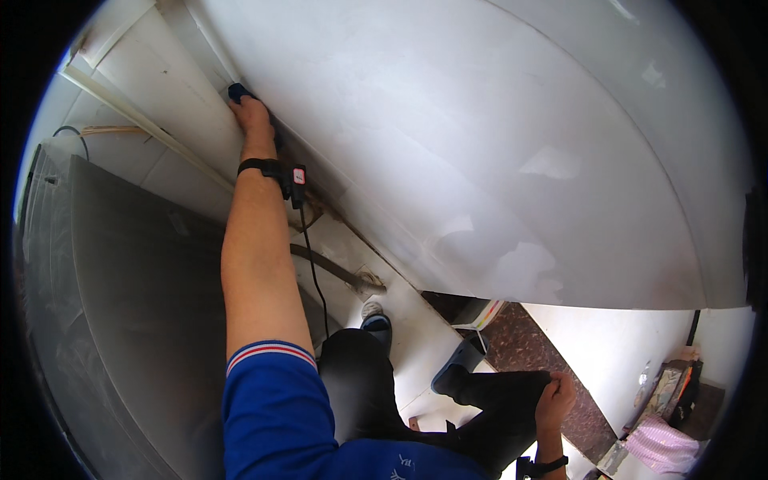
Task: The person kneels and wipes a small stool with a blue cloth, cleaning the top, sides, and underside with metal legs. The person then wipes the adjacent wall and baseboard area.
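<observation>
My left arm stretches far up and away, and my left hand [254, 118] is closed around a dark blue, cloth-like thing [237, 92]. That hand is in the narrow gap between a large glossy white panel [416, 136] and a pale wall piece [160, 68]. Part of the dark thing is hidden by my fingers. Down at the right, my right hand [554, 402] rests against the knee of my black trousers [504, 392], its fingers curled in. Whether it pinches anything is too unclear to see.
A dark grey panel [144, 312] stands along the left. A bent grey hose [340, 274] ends at the white-tiled floor near my slippers [460, 360]. My left wrist device trails a black cable [314, 272]. A pink checked cloth [662, 444] lies at the lower right.
</observation>
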Available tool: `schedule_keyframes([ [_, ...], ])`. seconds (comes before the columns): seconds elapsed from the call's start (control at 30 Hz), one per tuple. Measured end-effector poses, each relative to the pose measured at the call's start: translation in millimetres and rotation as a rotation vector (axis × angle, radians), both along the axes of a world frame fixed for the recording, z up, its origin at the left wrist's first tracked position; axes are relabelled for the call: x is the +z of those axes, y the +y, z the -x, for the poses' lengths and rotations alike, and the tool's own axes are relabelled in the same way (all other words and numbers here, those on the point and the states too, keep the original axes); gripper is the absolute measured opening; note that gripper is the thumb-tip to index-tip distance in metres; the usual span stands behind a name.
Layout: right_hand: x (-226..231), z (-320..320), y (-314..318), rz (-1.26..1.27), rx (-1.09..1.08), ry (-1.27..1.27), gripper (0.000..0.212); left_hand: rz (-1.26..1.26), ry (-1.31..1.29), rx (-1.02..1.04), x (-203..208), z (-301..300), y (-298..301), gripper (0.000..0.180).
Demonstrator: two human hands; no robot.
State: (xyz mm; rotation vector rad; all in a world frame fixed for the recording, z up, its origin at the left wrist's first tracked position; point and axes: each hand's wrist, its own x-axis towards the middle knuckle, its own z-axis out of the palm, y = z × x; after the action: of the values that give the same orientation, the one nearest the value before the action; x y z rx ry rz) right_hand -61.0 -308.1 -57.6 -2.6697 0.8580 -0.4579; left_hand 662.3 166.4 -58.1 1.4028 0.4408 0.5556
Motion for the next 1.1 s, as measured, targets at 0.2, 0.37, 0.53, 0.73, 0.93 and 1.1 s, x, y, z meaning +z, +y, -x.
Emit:
schedule_keyframes([
  [0.2,3,1,1,0.002,0.001,0.034,0.015,0.038,0.015,-0.076,-3,4,2,0.068],
  [0.37,2,5,-1,0.030,-0.006,0.023,0.015,-0.047,0.027,-0.048,-7,7,1,0.066],
  [0.53,1,13,-3,0.053,-0.007,-0.002,0.015,-0.017,0.018,-0.128,-16,27,-6,0.064],
  [0.73,5,28,-4,0.043,-0.006,-0.053,0.017,-0.005,0.070,-0.113,-28,71,-36,0.065],
  [0.93,4,39,-8,0.006,-0.020,-0.110,0.016,0.123,0.154,-0.076,-36,129,-82,0.065],
  [1.1,5,49,-12,0.016,-0.010,-0.122,0.015,0.221,0.175,-0.134,-37,194,-123,0.065],
])
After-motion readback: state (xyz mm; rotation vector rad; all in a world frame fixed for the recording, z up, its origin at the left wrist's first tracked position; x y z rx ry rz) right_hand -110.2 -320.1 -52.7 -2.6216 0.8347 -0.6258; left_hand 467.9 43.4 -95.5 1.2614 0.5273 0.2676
